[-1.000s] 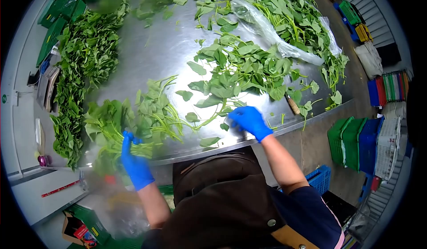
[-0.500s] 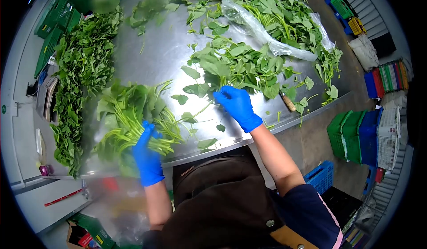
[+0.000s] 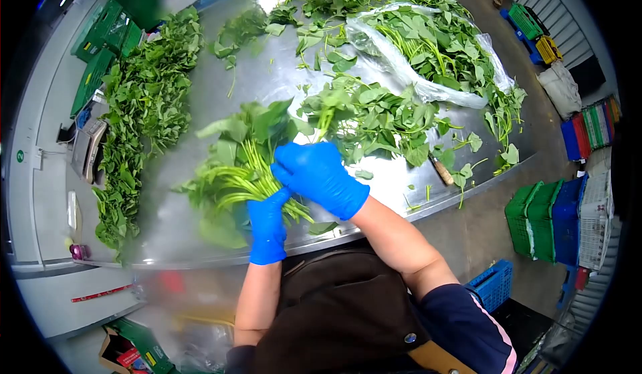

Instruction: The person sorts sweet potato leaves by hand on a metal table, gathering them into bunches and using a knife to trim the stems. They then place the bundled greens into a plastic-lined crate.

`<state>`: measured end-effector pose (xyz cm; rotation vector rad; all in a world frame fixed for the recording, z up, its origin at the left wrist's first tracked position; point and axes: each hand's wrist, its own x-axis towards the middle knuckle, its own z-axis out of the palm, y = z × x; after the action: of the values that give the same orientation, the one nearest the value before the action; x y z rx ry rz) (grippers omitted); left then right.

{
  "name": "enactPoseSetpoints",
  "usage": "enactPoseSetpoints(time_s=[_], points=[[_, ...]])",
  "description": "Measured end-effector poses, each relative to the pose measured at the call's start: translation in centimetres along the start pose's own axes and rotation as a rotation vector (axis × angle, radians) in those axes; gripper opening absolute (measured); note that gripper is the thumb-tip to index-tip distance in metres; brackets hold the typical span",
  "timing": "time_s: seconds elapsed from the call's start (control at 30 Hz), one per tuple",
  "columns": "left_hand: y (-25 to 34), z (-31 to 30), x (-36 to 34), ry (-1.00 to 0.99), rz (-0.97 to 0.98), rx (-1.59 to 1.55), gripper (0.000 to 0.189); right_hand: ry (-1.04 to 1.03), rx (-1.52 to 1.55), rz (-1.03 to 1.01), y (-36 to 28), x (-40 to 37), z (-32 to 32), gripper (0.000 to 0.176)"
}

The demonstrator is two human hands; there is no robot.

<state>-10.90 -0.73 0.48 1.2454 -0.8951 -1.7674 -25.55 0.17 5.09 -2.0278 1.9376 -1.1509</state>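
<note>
Bringing both hands together: the right hand (image 3: 324, 177), in a blue glove, has just come across from beside the loose heap of broad green leaves (image 3: 391, 116) and is right up against the blue-gloved left hand (image 3: 269, 230), near the front edge of the shiny metal table (image 3: 257, 83). Left grip clenched round the pale green stems of a leafy green bunch (image 3: 247, 180); leaves fan out up and left, stem ends poke out right of the left fingers. Bunch has shifted right since half a second ago, so both hands are at it now. Right fingers curled; blurry light stems stand just beyond them, but cannot tell if the right grip has those, the bunch's stems or nothing. Loose heap lies past the right hand. Further off, a clear plastic bag (image 3: 445, 94) lies partly around more stemmed greens. Brown wooden handle (image 3: 442, 171) near the table edge, right of the hands, untouched. Long bank of dark green leaves (image 3: 154, 100) along the left side, apart from both hands.
</note>
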Motion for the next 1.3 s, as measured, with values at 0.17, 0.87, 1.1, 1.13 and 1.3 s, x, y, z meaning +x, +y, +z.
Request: enactPoseSetpoints(time_s=[0.17,0.87,1.1,1.13,1.3], points=[[-0.9,-0.8,-0.2,0.093,-0.031,-0.173,0.05,0.015,0.262,0.043,-1.6,-0.9,1.4,0.014],[-0.1,6.4,3.6,-0.206,-0.073,0.12,0.02,0.313,1.052,0.648,0.2,-8.5,-6.8,0.016],[-1.2,3.3,4.5,-0.084,0.141,0.447,0.021,0.224,0.714,0.693,3.5,-9.1,-8.9,0.017],[-1.0,3.1,3.9,-0.053,0.183,0.446,0.021,0.212,0.729,0.709,3.4,-9.0,-9.0,0.017],[2.7,2.8,2.0,-0.146,0.048,0.429,0.03,0.152,0.606,0.454,3.2,-8.2,-5.5,0.02]])
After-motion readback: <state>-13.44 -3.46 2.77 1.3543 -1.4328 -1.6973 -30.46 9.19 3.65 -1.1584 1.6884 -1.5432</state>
